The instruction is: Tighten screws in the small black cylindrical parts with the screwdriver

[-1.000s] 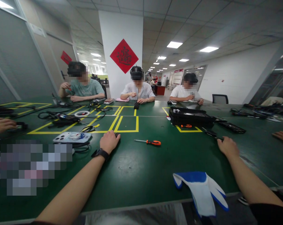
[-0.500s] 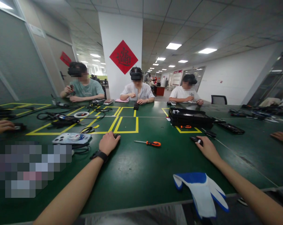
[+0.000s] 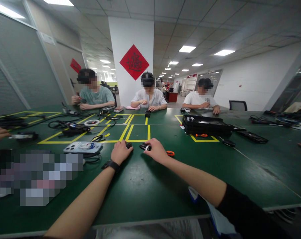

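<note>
My left hand point(image 3: 120, 152), with a black band on its wrist, is closed over a small dark object point(image 3: 128, 145) near the yellow tape. Only the object's end shows past the fingers. A short gap to the right, my right hand point(image 3: 157, 151) grips a small black object with a white band point(image 3: 145, 147) between thumb and fingers. Its exact kind cannot be made out. Behind the right hand lies a screwdriver point(image 3: 170, 153); just part of its orange handle is visible. Under my right forearm a white and blue glove point(image 3: 221, 215) hangs over the table edge, partly covered.
On the left lie a phone in a patterned case point(image 3: 83, 147), black cables point(image 3: 58, 124) and a white tape roll point(image 3: 92, 122). Black trays point(image 3: 207, 125) stand at right, a second orange handle point(image 3: 201, 135) before them. Several people sit around the green table point(image 3: 137, 199).
My right hand has moved left with the black object, from the right side to beside my left hand. It now covers most of the screwdriver. The view has shifted slightly.
</note>
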### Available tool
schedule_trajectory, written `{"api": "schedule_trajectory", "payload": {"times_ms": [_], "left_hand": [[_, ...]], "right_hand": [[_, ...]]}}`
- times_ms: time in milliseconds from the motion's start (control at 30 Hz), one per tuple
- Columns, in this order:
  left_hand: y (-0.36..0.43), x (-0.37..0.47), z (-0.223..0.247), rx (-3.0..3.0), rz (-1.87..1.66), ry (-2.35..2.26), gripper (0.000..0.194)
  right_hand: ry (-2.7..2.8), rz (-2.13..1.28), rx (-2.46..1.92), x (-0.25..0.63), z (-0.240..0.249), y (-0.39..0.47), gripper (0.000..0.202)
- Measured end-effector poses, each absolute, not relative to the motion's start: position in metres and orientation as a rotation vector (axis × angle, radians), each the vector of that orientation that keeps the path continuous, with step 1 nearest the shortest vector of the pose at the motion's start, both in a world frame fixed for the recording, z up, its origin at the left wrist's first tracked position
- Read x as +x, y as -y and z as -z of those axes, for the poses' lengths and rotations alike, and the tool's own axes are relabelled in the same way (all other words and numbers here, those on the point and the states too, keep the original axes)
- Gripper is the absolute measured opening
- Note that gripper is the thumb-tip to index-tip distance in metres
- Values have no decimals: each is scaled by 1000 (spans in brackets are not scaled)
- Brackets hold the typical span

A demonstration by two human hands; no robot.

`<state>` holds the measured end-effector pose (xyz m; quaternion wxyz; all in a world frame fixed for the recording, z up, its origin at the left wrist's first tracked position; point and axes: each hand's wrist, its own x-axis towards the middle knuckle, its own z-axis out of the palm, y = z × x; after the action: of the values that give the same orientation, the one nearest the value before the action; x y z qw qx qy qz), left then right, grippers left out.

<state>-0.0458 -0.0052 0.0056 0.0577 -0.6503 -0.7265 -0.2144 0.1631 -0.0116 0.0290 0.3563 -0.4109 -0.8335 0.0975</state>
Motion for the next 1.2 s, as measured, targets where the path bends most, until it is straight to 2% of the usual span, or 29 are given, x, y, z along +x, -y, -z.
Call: {"api": "schedule_trajectory", "payload": {"times_ms": [233, 367, 533, 667, 800, 967, 1133, 1200], "left_hand": [[-9, -46, 4, -2046, 764, 2211, 44], [-17, -49, 10, -2125, 908, 2141, 42], [-21, -54, 12, -2198, 1074, 2022, 39], [-14, -52, 5, -2197, 1132, 1980, 45], [2, -37, -9, -2252, 1057, 1661, 46], [10, -18, -15, -2448, 786, 1348, 43], [8, -19, -9, -2441, 706, 1321, 38], [8, -21, -9, -2438, 693, 1338, 34]], "right_hand": [[2067, -193, -1463, 92, -8, -5, 34], [2022, -207, -1497, 83, -10, -4, 38], [2093, -218, -1411, 101, -24, 3, 52], [2056, -5, -1373, 164, -50, 2, 44], [1966, 190, -1446, 268, -60, -4, 39], [1831, 459, -1668, 399, -29, -1, 31], [1502, 659, -1935, 487, -8, 7, 31], [1313, 632, -2084, 515, -3, 5, 35]]}}
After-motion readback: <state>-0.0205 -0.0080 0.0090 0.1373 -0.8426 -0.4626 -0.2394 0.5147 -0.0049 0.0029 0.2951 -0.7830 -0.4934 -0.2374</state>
